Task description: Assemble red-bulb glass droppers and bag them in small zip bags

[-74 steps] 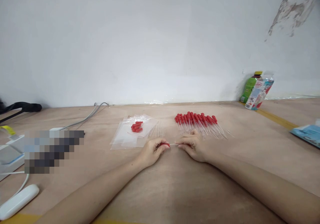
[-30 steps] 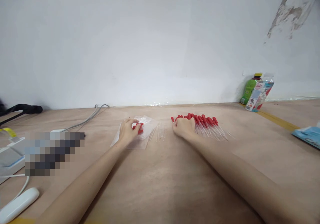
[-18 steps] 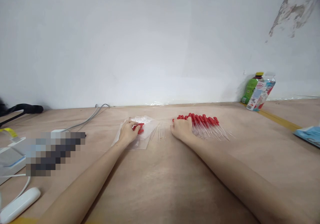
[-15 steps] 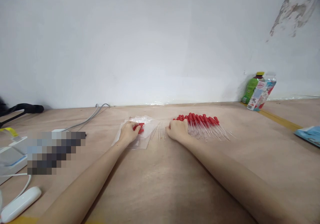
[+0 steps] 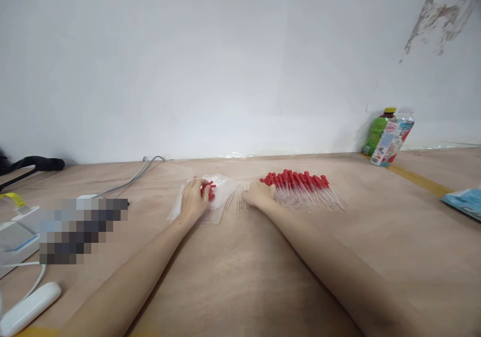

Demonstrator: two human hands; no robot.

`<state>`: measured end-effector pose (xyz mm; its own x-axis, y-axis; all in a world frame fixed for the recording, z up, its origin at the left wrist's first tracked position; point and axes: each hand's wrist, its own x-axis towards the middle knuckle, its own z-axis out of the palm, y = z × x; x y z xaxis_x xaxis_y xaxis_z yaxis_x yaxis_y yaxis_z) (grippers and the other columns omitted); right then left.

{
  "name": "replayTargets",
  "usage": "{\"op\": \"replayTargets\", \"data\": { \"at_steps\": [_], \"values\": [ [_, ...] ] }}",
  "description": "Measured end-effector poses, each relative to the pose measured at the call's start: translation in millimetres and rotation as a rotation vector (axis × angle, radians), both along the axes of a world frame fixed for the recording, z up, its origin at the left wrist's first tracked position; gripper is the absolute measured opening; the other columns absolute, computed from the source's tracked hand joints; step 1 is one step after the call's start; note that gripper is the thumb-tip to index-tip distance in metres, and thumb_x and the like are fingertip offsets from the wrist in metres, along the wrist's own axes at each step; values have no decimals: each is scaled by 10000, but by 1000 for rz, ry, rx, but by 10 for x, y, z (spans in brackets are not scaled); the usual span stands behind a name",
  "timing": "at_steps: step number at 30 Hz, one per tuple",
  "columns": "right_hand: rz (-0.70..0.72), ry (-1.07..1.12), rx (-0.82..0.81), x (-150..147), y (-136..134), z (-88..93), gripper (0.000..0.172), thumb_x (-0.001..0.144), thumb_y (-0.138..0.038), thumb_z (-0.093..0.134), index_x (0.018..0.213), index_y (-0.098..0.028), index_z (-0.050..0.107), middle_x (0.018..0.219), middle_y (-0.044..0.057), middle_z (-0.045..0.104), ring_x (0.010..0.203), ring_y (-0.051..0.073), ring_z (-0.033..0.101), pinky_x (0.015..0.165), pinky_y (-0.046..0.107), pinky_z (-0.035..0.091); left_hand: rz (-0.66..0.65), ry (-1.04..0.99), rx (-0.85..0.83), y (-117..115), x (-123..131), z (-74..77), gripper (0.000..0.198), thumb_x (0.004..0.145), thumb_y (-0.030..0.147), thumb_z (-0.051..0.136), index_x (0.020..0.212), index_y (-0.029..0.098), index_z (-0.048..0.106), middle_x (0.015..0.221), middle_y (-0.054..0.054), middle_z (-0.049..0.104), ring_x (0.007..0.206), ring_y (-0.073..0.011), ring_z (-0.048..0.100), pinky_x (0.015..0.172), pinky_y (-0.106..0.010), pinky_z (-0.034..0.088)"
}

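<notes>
My left hand (image 5: 193,199) is over a clear plastic bag (image 5: 216,217), its thumb and fingers closed around a red rubber dropper bulb; more red bulbs (image 5: 211,196) show beside the fingers. Slender glass tubes (image 5: 235,199) lie in a loose row between my hands. At the right end of that row, my right hand (image 5: 261,195) has its fingertips pinched at a glass tube, mostly hidden by the hand. Beyond it on the right rests a row of droppers (image 5: 300,184), red bulbs away from me and glass tips toward me.
At the left are a white power strip (image 5: 22,234), a grey cable (image 5: 131,178), a white handheld device (image 5: 32,307) and a black object (image 5: 41,164). Two bottles (image 5: 391,139) stand by the wall at the back right. A blue packet (image 5: 466,202) lies at the right edge.
My right hand has shifted left, from the droppers' end onto the loose glass tubes. My left hand has turned slightly, its fingers bunching over the red bulbs.
</notes>
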<state>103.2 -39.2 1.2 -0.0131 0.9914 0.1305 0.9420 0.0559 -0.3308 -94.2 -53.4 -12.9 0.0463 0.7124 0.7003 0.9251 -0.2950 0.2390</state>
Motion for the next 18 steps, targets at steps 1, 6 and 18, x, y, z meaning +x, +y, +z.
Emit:
{"op": "replayTargets", "data": {
  "at_steps": [1, 6, 18],
  "values": [
    [13, 8, 17, 24, -23, 10, 251, 744, -312, 445, 754, -133, 621, 816, 136, 647, 787, 262, 594, 744, 397, 325, -16, -28, 38, -10, 21, 3, 197, 816, 229, 414, 957, 171, 539, 912, -66, 556, 889, -207, 518, 805, -327, 405],
    [112, 82, 158, 338, -223, 22, 264, 840, -284, 343, 888, -126, 549, 877, 119, 627, 827, 202, 576, 694, 296, 367, -190, -135, 50, -137, 272, 27, 240, 854, 208, 355, 1008, 170, 536, 916, -66, 499, 843, -165, 528, 756, -289, 436],
    [521, 243, 519, 965, -735, -349, 192, 833, -241, 435, 941, -199, 587, 757, 21, 632, 667, 133, 548, 696, 299, 358, -530, -253, -381, -585, 839, -118, 157, 838, 286, 433, 874, 179, 542, 790, -6, 593, 705, -131, 535, 635, -242, 414]
  ]
}}
